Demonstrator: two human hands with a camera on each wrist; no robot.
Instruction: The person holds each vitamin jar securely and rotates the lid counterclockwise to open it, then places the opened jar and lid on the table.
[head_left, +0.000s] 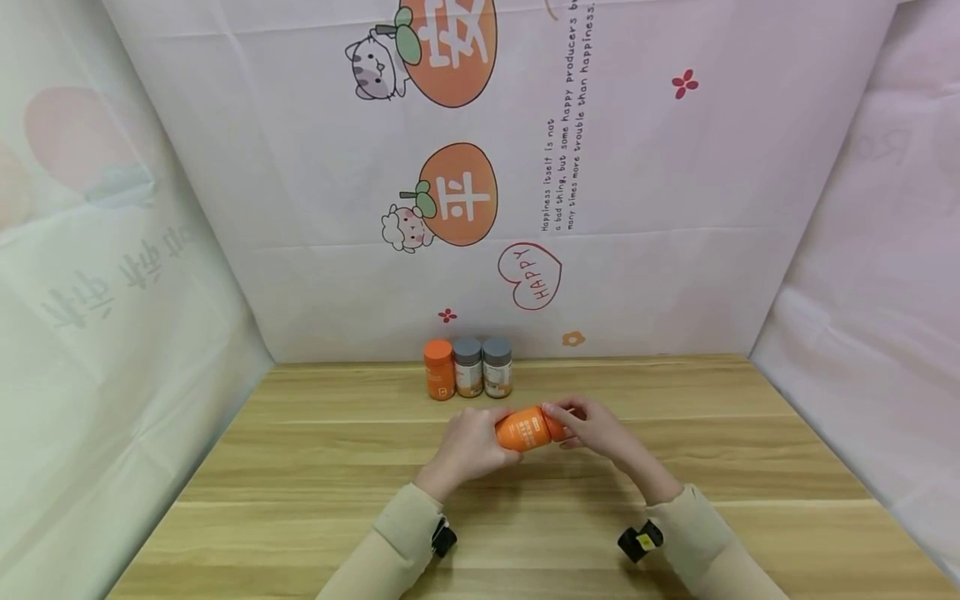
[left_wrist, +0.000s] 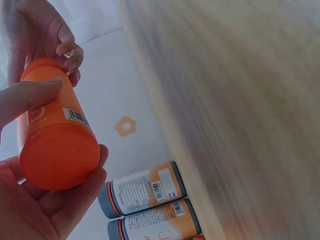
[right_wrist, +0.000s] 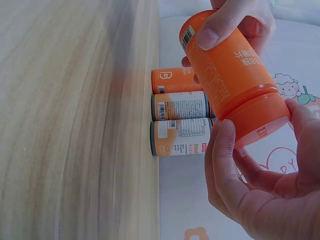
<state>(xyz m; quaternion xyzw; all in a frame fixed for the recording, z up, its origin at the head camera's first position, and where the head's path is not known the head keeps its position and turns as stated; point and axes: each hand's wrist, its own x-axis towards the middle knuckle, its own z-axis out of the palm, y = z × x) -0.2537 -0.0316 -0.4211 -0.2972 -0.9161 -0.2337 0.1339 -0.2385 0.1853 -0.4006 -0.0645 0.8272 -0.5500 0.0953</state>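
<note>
An orange pill bottle [head_left: 522, 429] with white print lies tilted on its side between the two hands, held above the wooden table. My left hand [head_left: 471, 447] grips its body near the base, thumb along one side and fingers round the other, as the left wrist view shows. The fingertips of my right hand [head_left: 596, 429] pinch the orange screw cap [right_wrist: 257, 119] at the other end. In the right wrist view the cap sits on the bottle, with a narrow groove between cap and body.
At the back of the wooden table [head_left: 337, 467], against the printed cloth wall [head_left: 637, 250], stand an orange bottle [head_left: 439, 371] and two grey-capped bottles, one beside it [head_left: 468, 368] and another at the right end [head_left: 497, 368]. White cloth also hangs at both sides.
</note>
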